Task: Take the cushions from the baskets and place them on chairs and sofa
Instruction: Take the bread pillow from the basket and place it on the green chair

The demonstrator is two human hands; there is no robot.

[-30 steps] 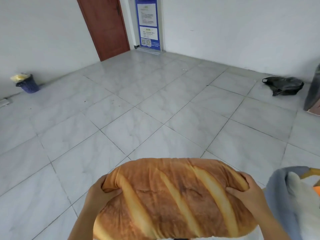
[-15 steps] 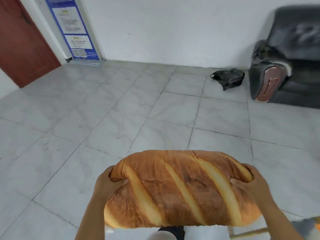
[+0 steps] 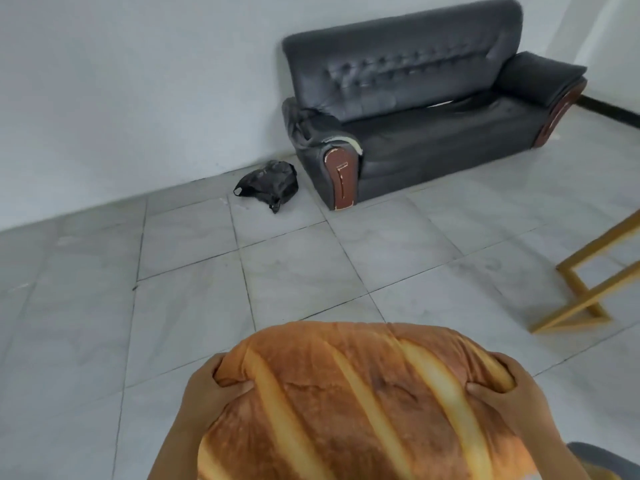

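Observation:
A large brown cushion shaped like a bread loaf [image 3: 363, 403] fills the bottom middle of the view, held out in front of me above the tiled floor. My left hand [image 3: 204, 396] grips its left end with the thumb pressed into the top. On the other end my right hand [image 3: 512, 396] holds it the same way. A black leather sofa [image 3: 426, 133] with brown wooden arm fronts stands against the white wall at the upper right, its seat bare.
A black plastic bag [image 3: 270, 185] lies on the floor just left of the sofa. A yellow wooden frame [image 3: 588, 289], perhaps a chair's legs, stands at the right edge. Grey fabric [image 3: 602, 459] shows at the bottom right corner. Open grey tile floor [image 3: 138, 306] lies between me and the sofa.
My view has swung right: the door, poster and bin have left the frame, and the whole sofa is now in view. Both hands keep the same grip on the cushion.

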